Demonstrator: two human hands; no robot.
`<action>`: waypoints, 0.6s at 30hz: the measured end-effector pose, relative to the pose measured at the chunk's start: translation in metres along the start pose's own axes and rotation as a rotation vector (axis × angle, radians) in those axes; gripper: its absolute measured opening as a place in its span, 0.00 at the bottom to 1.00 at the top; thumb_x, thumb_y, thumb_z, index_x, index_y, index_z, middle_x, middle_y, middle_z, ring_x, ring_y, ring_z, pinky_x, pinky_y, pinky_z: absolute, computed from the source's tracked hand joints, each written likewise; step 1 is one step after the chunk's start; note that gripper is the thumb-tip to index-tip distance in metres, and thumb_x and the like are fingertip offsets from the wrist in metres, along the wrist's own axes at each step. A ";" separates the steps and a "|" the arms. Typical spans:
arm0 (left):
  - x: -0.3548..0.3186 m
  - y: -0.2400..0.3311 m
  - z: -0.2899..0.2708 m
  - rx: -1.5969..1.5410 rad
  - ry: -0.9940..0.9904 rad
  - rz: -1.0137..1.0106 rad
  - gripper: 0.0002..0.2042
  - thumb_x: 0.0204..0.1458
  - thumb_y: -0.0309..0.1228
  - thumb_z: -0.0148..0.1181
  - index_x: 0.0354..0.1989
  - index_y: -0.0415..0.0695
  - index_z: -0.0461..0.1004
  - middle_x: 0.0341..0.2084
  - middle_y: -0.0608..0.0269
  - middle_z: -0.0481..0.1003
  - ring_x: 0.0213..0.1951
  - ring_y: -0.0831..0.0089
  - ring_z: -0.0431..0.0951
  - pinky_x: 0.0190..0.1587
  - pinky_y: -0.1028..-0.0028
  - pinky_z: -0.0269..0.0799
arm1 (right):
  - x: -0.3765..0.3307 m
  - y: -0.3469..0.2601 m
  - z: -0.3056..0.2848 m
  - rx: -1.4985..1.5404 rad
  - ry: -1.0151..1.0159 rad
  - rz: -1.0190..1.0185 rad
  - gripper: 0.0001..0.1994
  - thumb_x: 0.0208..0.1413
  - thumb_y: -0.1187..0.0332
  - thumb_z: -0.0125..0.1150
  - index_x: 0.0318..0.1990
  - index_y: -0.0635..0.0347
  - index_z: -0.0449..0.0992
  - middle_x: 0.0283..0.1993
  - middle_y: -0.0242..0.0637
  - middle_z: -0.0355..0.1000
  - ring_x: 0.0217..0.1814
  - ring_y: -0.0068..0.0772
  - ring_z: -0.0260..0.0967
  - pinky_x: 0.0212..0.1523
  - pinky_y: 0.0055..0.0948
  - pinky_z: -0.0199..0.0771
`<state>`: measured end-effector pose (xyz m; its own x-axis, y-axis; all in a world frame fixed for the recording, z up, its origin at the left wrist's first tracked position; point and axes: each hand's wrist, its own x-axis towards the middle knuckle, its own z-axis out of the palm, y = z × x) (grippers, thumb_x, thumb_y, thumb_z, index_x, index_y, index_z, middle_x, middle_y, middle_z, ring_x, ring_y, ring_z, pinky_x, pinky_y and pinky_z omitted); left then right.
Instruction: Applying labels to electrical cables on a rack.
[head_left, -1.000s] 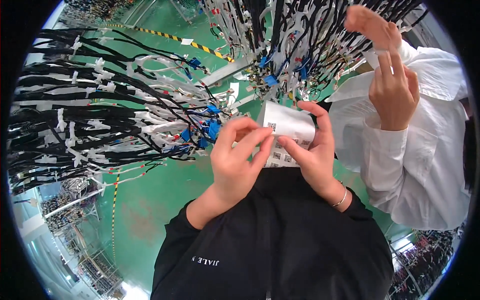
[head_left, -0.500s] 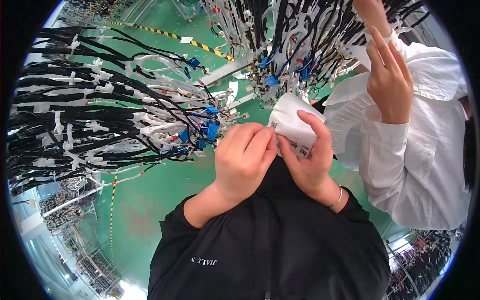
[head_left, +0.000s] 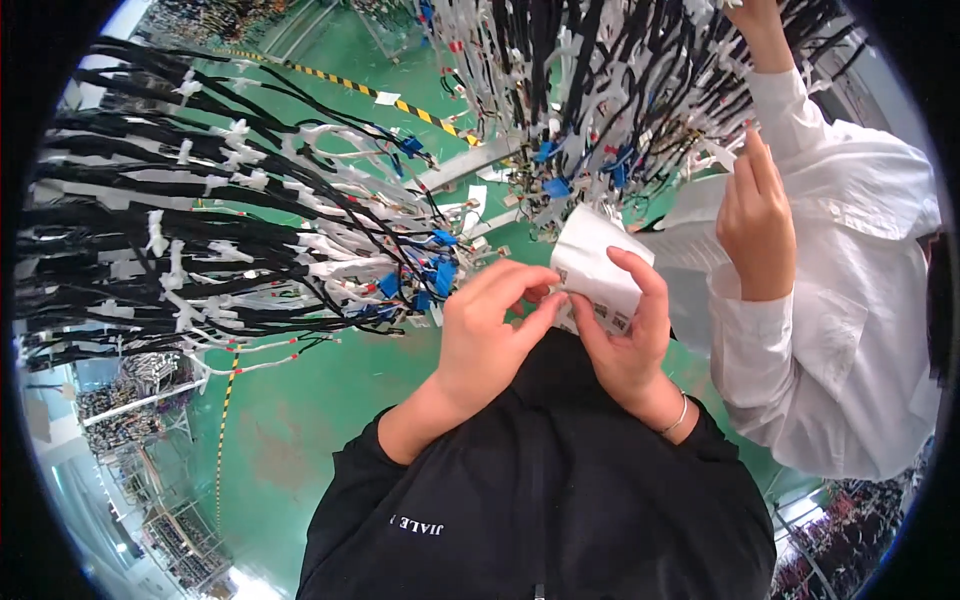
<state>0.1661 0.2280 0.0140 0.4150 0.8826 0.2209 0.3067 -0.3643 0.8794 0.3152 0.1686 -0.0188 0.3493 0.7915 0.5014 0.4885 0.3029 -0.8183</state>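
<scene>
Paper sheet (head_left: 596,268), white, thin and smooth, curls into a loose cone shape at its upper end and carries small dark printed squares near its lower edge; it sits in front of the person's chest, just below a hanging bundle of wires. Left hand (head_left: 490,335) comes up from a black sleeve, wrist bent, its fingers (head_left: 527,292) curled together and pinching the sheet's lower left edge. Right hand (head_left: 628,345), with a thin bracelet (head_left: 676,416) at the wrist, cups the sheet from the right, its fingers (head_left: 643,281) closed on the paper with the forefinger laid over the front. Black wires (head_left: 180,240) wrapped in white tape fan out stiffly to the left, ending in small blue plugs (head_left: 438,272). More taped wires (head_left: 600,110) hang in a dense cluster above. At the right, another person's hand (head_left: 757,225) in a soft white sleeve (head_left: 830,340) reaches up into that cluster. Below lies a glossy green floor (head_left: 300,420).
</scene>
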 end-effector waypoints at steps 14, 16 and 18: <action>-0.001 0.005 0.001 -0.009 -0.046 -0.007 0.10 0.45 0.21 0.67 0.37 0.40 0.78 0.28 0.61 0.75 0.29 0.71 0.78 0.29 0.74 0.73 | -0.007 -0.008 -0.012 -0.004 -0.040 0.123 0.28 0.48 0.78 0.69 0.58 0.60 0.67 0.54 0.43 0.71 0.51 0.39 0.73 0.49 0.31 0.74; 0.000 0.004 0.001 0.077 -0.023 0.087 0.10 0.44 0.21 0.68 0.37 0.40 0.78 0.29 0.62 0.75 0.29 0.70 0.78 0.28 0.74 0.73 | -0.007 -0.008 -0.011 0.126 -0.057 0.201 0.28 0.49 0.77 0.68 0.58 0.59 0.67 0.55 0.42 0.70 0.52 0.37 0.72 0.50 0.32 0.73; 0.000 0.002 0.000 0.106 -0.018 0.112 0.10 0.43 0.22 0.68 0.36 0.40 0.79 0.29 0.60 0.75 0.29 0.67 0.77 0.29 0.72 0.72 | -0.008 -0.007 -0.011 0.083 -0.071 0.182 0.27 0.49 0.77 0.67 0.59 0.59 0.67 0.55 0.42 0.71 0.52 0.37 0.72 0.51 0.32 0.73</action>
<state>0.1670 0.2271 0.0160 0.4664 0.8298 0.3064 0.3463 -0.4900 0.8000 0.3182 0.1544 -0.0134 0.3667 0.8717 0.3250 0.3537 0.1924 -0.9154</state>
